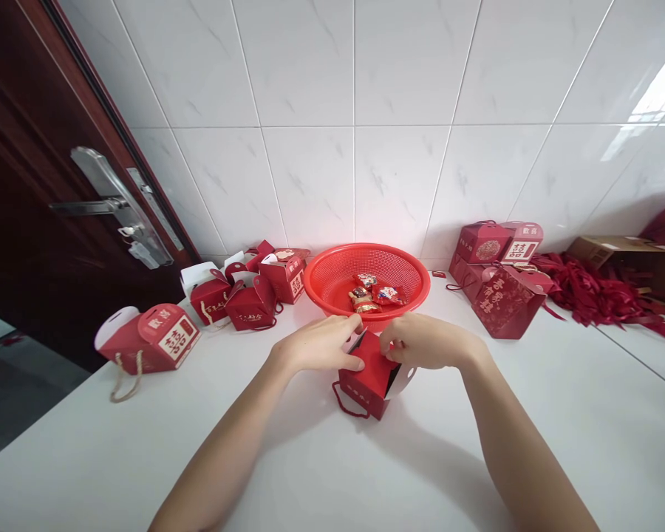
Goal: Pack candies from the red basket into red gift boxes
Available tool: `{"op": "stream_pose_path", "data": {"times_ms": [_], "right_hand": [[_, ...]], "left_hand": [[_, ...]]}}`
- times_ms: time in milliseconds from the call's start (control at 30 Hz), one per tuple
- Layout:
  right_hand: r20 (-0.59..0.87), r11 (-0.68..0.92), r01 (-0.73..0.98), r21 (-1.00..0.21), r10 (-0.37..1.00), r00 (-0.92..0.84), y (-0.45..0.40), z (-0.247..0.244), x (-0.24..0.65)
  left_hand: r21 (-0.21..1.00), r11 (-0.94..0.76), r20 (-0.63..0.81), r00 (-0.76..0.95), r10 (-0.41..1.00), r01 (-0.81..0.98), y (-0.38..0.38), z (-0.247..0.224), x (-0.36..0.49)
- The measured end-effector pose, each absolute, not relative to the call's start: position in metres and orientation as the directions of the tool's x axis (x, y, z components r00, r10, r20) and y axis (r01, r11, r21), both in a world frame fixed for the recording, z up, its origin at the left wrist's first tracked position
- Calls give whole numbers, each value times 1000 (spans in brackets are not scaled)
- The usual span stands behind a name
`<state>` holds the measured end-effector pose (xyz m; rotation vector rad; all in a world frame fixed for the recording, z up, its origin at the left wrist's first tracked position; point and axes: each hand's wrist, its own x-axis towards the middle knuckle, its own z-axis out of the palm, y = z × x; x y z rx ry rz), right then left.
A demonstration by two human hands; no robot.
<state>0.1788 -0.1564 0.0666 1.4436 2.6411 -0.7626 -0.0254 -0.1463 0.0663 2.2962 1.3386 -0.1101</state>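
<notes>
A red paper gift box (366, 380) with a dark red cord handle stands in front of me, its top flaps partly folded and a pale side flap sticking out. My left hand (326, 343) grips its left side, thumb on the red top panel. My right hand (421, 341) has its fingers curled at the box's right top edge; the fingertips are partly hidden. Just behind the box sits a red plastic basket (332, 266) holding several wrapped sweets (388, 295) and a gold-wrapped piece (363, 299).
At the left stand several red boxes (252, 303) with flaps up and one closed box (158, 340) with a rope handle. Stacked red boxes (502, 288), red ribbons (592, 288) and a cardboard carton (615, 251) lie at the right. A tiled wall (310, 185) rises behind.
</notes>
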Motion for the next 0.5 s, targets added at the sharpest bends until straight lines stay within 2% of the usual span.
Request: {"op": "stream_pose_path", "data": {"times_ms": [133,300,500], "right_hand": [[-239,409,789,-458,798,-553,-159,73,186],[-139,416,763,-495,828,-542,-162,86,211],[-208,384,772,-507,815,-542,-169,80,236]], "left_hand": [[394,-392,-309,522,795,831,-145,64,-25],[389,-439,-282,558,780,810,-143,60,-25],[399,-421,-267,543,796,814,-140,56,-22]]}}
